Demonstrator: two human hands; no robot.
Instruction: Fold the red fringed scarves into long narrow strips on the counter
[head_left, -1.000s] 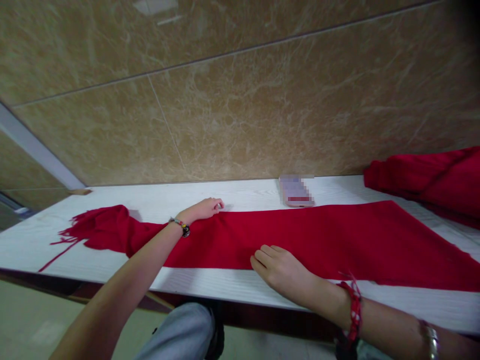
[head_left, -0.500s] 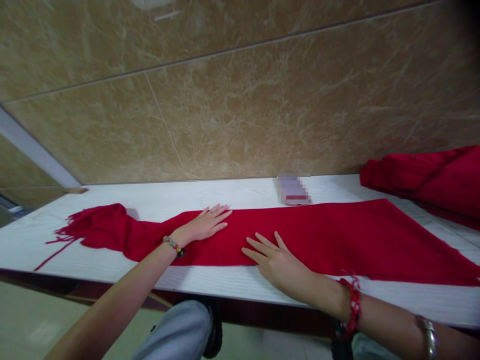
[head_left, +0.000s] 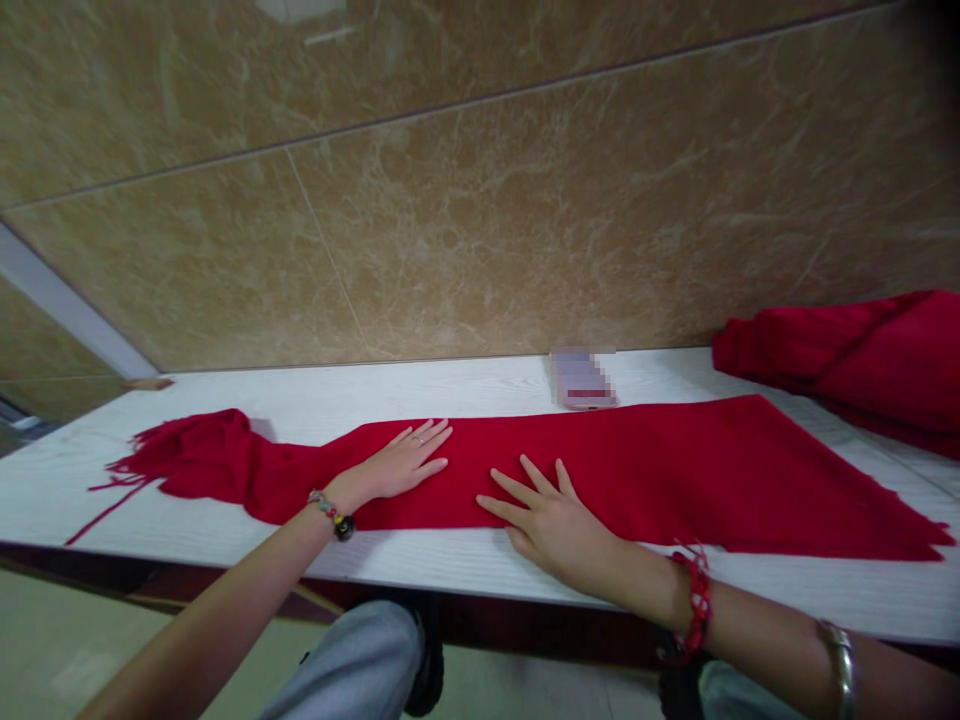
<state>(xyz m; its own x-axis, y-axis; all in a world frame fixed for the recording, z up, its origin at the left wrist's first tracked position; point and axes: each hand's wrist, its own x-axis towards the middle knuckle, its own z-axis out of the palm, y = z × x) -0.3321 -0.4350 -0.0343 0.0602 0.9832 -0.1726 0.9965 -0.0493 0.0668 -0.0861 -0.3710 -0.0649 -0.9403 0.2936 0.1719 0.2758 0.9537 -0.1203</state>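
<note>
A long red scarf (head_left: 675, 470) lies stretched across the white table (head_left: 465, 385), its fringed left end bunched up (head_left: 202, 455). My left hand (head_left: 401, 462) rests flat on the scarf with fingers spread, a beaded bracelet on the wrist. My right hand (head_left: 547, 510) also lies flat and open on the scarf's near edge, fingers apart, with a red cord bracelet on the wrist.
A phone (head_left: 581, 378) lies on the table near the wall, just beyond the scarf. More red cloth (head_left: 847, 355) is heaped at the far right. A marbled tan wall (head_left: 480, 200) rises behind the table. My knee (head_left: 367, 665) shows below the table's front edge.
Both hands went from closed on the scarf's edges to flat and open on it. The left hand slid slightly toward me; the scarf's far edge now lies smoother.
</note>
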